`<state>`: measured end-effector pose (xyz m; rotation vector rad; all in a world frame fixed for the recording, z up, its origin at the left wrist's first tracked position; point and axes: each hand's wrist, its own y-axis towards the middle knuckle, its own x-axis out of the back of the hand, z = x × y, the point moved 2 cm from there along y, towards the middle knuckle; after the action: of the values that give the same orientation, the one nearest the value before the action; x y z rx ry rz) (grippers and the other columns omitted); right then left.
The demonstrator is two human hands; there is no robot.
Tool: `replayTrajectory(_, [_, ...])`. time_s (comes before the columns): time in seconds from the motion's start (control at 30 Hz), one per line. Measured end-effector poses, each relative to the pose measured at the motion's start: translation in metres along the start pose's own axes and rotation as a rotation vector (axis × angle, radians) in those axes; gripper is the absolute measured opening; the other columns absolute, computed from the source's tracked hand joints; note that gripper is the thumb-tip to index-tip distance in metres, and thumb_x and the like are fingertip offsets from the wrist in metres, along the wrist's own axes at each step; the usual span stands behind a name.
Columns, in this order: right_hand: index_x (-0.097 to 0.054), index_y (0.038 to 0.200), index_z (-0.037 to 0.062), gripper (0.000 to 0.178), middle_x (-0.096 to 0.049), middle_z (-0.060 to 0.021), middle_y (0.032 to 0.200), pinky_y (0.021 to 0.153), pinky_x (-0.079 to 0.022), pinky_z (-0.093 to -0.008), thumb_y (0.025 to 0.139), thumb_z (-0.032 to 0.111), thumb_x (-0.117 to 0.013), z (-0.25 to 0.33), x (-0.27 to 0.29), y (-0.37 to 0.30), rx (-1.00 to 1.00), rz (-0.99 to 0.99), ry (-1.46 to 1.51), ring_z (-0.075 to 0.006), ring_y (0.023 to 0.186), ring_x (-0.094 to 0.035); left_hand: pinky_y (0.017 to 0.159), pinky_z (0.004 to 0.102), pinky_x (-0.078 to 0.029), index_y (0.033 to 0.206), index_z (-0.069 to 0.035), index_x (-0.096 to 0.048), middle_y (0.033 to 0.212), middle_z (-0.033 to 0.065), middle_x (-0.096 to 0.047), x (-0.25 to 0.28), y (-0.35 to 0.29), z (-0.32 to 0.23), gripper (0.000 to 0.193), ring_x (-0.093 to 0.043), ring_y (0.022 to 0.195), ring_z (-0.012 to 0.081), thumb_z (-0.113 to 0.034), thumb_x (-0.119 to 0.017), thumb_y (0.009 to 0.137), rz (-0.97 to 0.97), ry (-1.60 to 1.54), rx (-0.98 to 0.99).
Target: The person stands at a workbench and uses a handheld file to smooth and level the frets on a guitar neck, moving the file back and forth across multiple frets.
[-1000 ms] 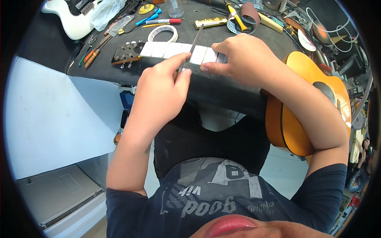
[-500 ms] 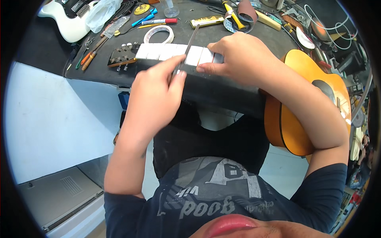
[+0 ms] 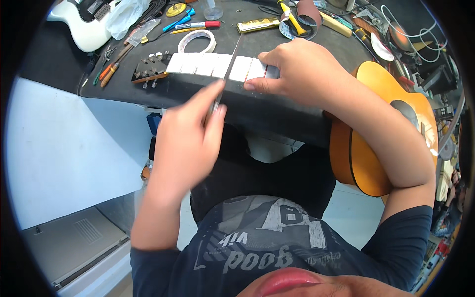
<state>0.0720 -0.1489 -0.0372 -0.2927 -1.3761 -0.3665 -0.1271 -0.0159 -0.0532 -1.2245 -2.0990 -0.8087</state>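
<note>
My left hand (image 3: 187, 141) is closed around a thin, narrow file (image 3: 232, 60), which slants across the neck of an acoustic guitar (image 3: 363, 153). White masking tape (image 3: 208, 64) covers the fretboard in strips, with narrow lines left between them at the frets. The file's far end sticks out past the neck's far edge. My right hand (image 3: 303, 72) grips the neck nearer the body, thumb on the near side and fingers over the far side. The dark headstock (image 3: 150, 68) with its tuning pegs points left. My right forearm lies over the orange-yellow body.
Beyond the neck on the dark bench (image 3: 237, 106) are a tape roll (image 3: 211, 41), a red-capped marker (image 3: 205, 24), a yellow box (image 3: 258, 25) and a sandpaper roll (image 3: 309, 14). Screwdrivers (image 3: 111, 73) lie left. A white electric guitar body (image 3: 84, 34) sits far left; cluttered tools fill the right.
My left hand has pulled back toward me and slightly left, drawing the file along. My right hand keeps its hold; the guitar neck has shifted very slightly left.
</note>
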Motion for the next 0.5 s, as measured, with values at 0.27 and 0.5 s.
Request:
replayTrajectory(0.27, [-0.085, 0.097, 0.0007, 0.061, -0.080, -0.0184, 0.086, 0.087, -0.066, -0.0455, 0.103, 0.060, -0.073, 0.009, 0.005, 0.003, 0.010, 0.015, -0.026, -0.0342, 0.089, -0.082, 0.065, 0.0362, -0.055, 0.143, -0.001, -0.072, 0.084, 0.0211, -0.075, 0.011, -0.023, 0.004, 0.042, -0.070, 0.063, 0.0281, -0.004, -0.071, 0.101, 0.023, -0.025, 0.007])
replayTrajectory(0.5, [-0.085, 0.101, -0.0001, 0.061, -0.081, -0.0189, 0.088, 0.087, -0.066, -0.0453, 0.103, 0.060, -0.074, 0.002, 0.002, 0.001, -0.015, 0.027, -0.020, -0.0338, 0.091, -0.082, 0.064, 0.0332, -0.054, 0.145, 0.000, -0.071, 0.080, 0.0175, -0.075, 0.008, -0.043, 0.013, 0.044, -0.069, 0.061, 0.0200, -0.002, -0.072, 0.101, 0.045, -0.073, 0.028])
